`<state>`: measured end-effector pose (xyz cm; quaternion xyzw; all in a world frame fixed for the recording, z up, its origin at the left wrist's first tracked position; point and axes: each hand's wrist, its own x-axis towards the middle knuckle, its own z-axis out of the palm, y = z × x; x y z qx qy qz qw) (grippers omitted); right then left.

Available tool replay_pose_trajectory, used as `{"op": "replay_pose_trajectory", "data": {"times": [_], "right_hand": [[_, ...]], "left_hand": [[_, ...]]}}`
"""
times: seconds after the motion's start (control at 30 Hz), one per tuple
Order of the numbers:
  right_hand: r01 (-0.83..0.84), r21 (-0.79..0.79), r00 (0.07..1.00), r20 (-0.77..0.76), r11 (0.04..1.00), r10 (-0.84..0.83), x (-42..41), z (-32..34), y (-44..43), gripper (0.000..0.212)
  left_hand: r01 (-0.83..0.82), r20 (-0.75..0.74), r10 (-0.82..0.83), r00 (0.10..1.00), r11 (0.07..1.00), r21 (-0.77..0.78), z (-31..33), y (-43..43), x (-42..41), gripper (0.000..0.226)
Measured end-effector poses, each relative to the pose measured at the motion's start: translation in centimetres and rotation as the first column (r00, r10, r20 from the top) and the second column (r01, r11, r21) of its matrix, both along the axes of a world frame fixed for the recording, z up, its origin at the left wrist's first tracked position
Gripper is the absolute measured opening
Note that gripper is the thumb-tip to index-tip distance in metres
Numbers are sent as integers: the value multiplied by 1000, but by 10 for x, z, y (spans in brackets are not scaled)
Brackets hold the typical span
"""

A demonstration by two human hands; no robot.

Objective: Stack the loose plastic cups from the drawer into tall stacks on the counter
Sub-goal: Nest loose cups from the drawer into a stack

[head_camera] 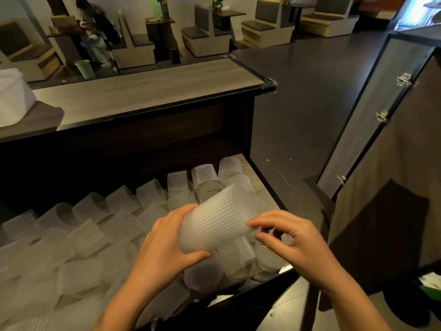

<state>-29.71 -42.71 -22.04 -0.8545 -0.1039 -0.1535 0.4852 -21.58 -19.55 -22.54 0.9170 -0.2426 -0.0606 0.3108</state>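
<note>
Drawer (pixel 261 181): packed with loose cups (pixel 95 223), bare base only along the right wall; left hand (pixel 164 242), right hand (pixel 293 237) and a gripped ribbed cup (pixel 222 218) filled the space above its right half; worktop (pixel 155 89): long open stretch, white tub (pixel 12 96) at left; hinged door (pixel 372 130) stood open on the right.

Btm-left cups (pixel 35 280) — blurred, cropped

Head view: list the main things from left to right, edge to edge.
white container → left hand → held cup → right hand → hinged door
</note>
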Motion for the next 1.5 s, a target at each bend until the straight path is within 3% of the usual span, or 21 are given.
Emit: {"op": "replay_pose_trajectory", "data": {"times": [0.1, 0.17, 0.33, 0.53, 0.67, 0.87, 1.03, 1.17, 1.27, 1.5], "right_hand": [[193, -53, 981, 25, 980, -192, -5, -10, -19, 16], [298, -175, 952, -16, 939, -305, -10, -22, -33, 29], [301, -376, 930, -86, 876, -357, -19, -62, -42, 34], [424, -444, 887, 29, 789, -461, -10, -99, -34, 30], [516, -335, 846, 58, 788, -530, -4, -96, -33, 19], [637, 85, 769, -12, 766, -639, -5, -37, -30, 23], [498, 509, 855, -155, 702, -495, -3, 9, -18, 18], [420, 466, 907, -251, 779, -339, 10, 9, -7, 17], [437, 402, 894, -297, 805, -337, 18, 4, -4, 15], [394, 247, 913, -220, 885, -345, 25, -3, 7, 22]], "left_hand": [[0, -3, 0, 1000, 1000, -16, -2, 2, 0, 76], [0, -5, 0, 1000, 1000, -14, -2, 3, 0, 76], [0, -11, 0, 1000, 1000, -27, -3, 5, -1, 77], [5, -14, -5, 1000, 1000, -5, -6, 7, -3, 77], [3, -8, -3, 1000, 1000, -13, -6, 8, -4, 76], [5, -4, -5, 1000, 1000, 10, -5, 10, -2, 73], [18, -1, -18, 1000, 1000, 21, -3, 6, -2, 72], [50, 10, -50, 999, 998, 41, -5, 6, -2, 73], [65, 31, -67, 997, 996, 56, -5, 7, -2, 74], [59, 42, -62, 997, 996, 70, -7, 7, -2, 75]]}}
